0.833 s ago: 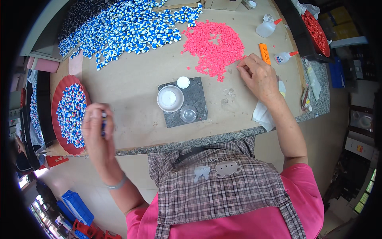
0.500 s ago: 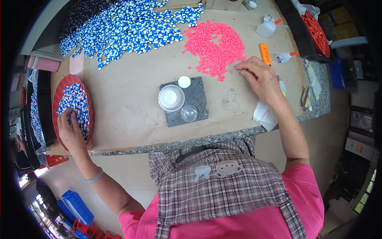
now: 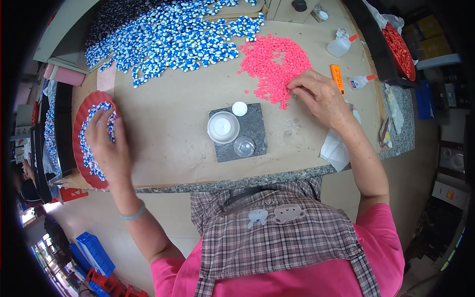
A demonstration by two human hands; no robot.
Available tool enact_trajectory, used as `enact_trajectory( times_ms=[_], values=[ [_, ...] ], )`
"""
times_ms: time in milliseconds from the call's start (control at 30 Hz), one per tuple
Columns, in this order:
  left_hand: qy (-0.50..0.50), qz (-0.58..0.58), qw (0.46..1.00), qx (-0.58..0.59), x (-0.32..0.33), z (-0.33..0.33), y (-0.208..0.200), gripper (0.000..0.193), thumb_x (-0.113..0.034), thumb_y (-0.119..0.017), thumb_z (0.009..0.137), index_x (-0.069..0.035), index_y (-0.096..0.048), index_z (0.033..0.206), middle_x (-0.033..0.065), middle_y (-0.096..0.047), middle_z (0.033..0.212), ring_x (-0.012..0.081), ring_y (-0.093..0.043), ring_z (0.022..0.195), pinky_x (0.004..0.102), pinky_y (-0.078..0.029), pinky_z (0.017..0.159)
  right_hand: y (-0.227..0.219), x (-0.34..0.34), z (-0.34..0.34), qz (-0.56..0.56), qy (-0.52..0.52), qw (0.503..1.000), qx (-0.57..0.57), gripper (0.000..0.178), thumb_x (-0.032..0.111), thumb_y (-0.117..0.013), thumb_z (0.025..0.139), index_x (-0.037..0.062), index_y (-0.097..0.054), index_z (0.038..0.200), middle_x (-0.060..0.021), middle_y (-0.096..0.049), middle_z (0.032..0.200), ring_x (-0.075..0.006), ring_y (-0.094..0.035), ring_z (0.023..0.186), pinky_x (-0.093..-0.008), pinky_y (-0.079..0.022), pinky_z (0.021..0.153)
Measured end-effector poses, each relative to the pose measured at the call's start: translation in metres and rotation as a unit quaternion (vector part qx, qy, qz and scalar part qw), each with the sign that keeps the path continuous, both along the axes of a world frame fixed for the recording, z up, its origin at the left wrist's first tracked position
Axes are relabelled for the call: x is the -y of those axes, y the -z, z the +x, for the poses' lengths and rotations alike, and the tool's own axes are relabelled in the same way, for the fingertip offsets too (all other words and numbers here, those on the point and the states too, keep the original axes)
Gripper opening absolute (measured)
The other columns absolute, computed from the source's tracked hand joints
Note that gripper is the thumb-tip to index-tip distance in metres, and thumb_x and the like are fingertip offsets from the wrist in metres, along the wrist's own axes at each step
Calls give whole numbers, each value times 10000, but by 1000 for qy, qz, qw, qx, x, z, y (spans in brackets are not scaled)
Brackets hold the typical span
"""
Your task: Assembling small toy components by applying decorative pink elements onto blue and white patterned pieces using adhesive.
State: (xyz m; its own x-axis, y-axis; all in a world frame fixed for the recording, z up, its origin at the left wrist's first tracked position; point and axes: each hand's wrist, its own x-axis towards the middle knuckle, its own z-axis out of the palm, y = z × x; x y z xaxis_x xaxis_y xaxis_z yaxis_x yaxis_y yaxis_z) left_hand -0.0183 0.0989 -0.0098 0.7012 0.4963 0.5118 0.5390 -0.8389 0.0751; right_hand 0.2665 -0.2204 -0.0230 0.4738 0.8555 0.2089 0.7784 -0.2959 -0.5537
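My left hand (image 3: pixel 106 143) lies flat, fingers spread, on the small blue and white pieces in a red tray (image 3: pixel 79 129) at the table's left edge. My right hand (image 3: pixel 319 96) rests at the lower right rim of a heap of small pink pieces (image 3: pixel 274 64), fingertips pinched among them; whether a piece is between them is too small to tell. A large spread of blue and white pieces (image 3: pixel 168 32) covers the far left of the table. Between my hands lies a grey stone slab (image 3: pixel 255 128) with a white cup (image 3: pixel 223 127), a white cap (image 3: pixel 239 108) and a clear dish (image 3: pixel 244 146).
Two squeeze bottles (image 3: pixel 341 44) (image 3: pixel 360 81) and an orange marker (image 3: pixel 337 77) lie right of the pink heap. White tissue (image 3: pixel 336 148) hangs over the front edge. A dark tray of red pieces (image 3: pixel 398 49) sits far right. Blue crates (image 3: pixel 94 252) stand on the floor.
My left hand moved from the front edge of the red tray up onto the pieces in it. My right hand shifted slightly left into the pink heap's edge.
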Motion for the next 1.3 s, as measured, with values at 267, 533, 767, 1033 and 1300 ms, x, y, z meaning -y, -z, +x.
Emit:
enact_trajectory(
  times_ms=[267, 533, 767, 1033, 1300],
  values=[
    [206, -144, 968, 27, 53, 81, 24, 236, -23, -654, 802, -15, -636, 1037, 159, -581, 1135, 329, -561, 1044, 414, -472, 882, 21, -79, 12, 126, -103, 980, 115, 85, 74, -660, 802, 38, -657, 879, -79, -616, 973, -268, -560, 995, -390, -466, 860],
    [225, -163, 960, 28, 59, 107, 32, 224, -15, -649, 795, 2, -642, 1018, 158, -579, 1088, 323, -560, 1004, 408, -471, 868, 42, -105, 16, 135, -152, 963, 176, 105, 114, -691, 774, 46, -636, 832, -76, -583, 940, -257, -554, 971, -400, -459, 862],
    [199, -154, 967, 38, 51, 114, 36, 215, -13, -650, 791, 11, -648, 1004, 158, -574, 1068, 319, -548, 998, 405, -466, 865, 15, -66, 43, 44, -164, 981, 95, 75, 68, -650, 786, 30, -630, 847, -117, -595, 907, -276, -570, 916, -396, -466, 850],
    [206, -160, 964, 46, 53, 121, 40, 211, -11, -651, 787, 18, -650, 995, 166, -571, 1075, 320, -546, 1010, 404, -464, 874, 29, -114, 50, 113, -90, 977, 155, 116, 53, -640, 798, 37, -669, 910, -99, -632, 919, -279, -584, 941, -388, -493, 842],
    [205, -163, 964, 47, 52, 120, 42, 209, -4, -645, 785, 21, -649, 993, 163, -561, 1084, 319, -546, 1001, 403, -463, 874, 42, -120, 49, 65, -66, 964, 248, 132, 101, -682, 794, 46, -672, 914, -73, -621, 907, -260, -562, 950, -376, -488, 830]
  ],
)
